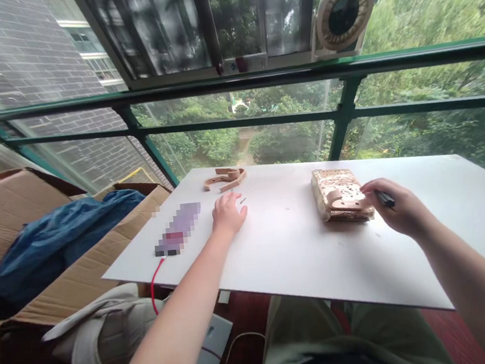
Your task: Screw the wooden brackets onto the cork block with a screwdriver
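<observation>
My left hand (227,213) rests over the white table with its fingers apart. By its fingertips lie tiny dark metal pieces (243,200), too small to name for certain. My right hand (399,207) is closed around a black-handled tool (385,199), whose tip is hidden by the fingers. Those fingers are at the right edge of a worn, pitted block (337,181). On top of the block lies a curved tan strap (343,202) with small holes. More tan strap pieces with holes (227,178) lie at the table's far left, beyond my left hand.
A phone-like device (178,228), blurred out, lies on the left of the white table (284,258), with a red cable (152,285) hanging from it. Cardboard boxes (91,265) stand to the left. A round fan (344,15) is mounted above the green railing (233,83).
</observation>
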A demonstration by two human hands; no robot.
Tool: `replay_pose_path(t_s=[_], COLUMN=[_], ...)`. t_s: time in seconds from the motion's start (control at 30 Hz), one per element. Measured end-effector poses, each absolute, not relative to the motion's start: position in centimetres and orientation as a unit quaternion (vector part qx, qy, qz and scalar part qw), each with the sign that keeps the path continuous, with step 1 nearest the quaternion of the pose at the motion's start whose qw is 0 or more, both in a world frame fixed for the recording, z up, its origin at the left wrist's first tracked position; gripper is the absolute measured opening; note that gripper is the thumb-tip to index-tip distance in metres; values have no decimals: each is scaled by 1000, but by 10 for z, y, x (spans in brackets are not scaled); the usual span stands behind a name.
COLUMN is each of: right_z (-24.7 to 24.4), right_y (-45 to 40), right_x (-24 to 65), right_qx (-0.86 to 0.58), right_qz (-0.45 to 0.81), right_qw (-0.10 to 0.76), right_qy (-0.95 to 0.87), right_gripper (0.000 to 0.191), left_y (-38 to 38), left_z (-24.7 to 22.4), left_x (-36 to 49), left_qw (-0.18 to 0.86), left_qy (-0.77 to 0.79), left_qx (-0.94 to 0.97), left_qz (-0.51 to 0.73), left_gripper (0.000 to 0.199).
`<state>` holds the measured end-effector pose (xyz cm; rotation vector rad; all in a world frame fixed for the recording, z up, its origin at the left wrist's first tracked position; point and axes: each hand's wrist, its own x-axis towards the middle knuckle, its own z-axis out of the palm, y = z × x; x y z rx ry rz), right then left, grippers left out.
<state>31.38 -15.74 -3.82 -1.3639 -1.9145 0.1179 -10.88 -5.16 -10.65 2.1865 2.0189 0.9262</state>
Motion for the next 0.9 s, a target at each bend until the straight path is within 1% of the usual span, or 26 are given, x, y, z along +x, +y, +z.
replay_pose_path(t_s=[0.23,0.4,0.53,0.6,0.73,0.9], right_z=[-36,-40,-53,-61,-80,-98], right_y=[-158,-159,-157,-152,-142,-139], right_x=[299,277,264,263,265,261], right_qx=[-538,-525,-517,-510,-494,-491], right_qz=[13,23,39,26,-32,-105], right_qw=[351,321,312,316,339,361], right_qy=[-767,-788,-796,-800,-800,-786], right_gripper=[11,7,6,6,5,15], left_y=[-35,-10,12,21,37,50], left_z=[-116,-103,-91,-87,-83,-85], left_x=[-119,-125,-138,-144,-154,-161], left_qw=[18,-1,-9,-8,0,32], left_qy=[672,670,683,694,712,727], left_qx=[700,708,698,688,673,660], left_qz=[241,224,215,210,199,184], left_gripper=[51,56,58,60,57,46])
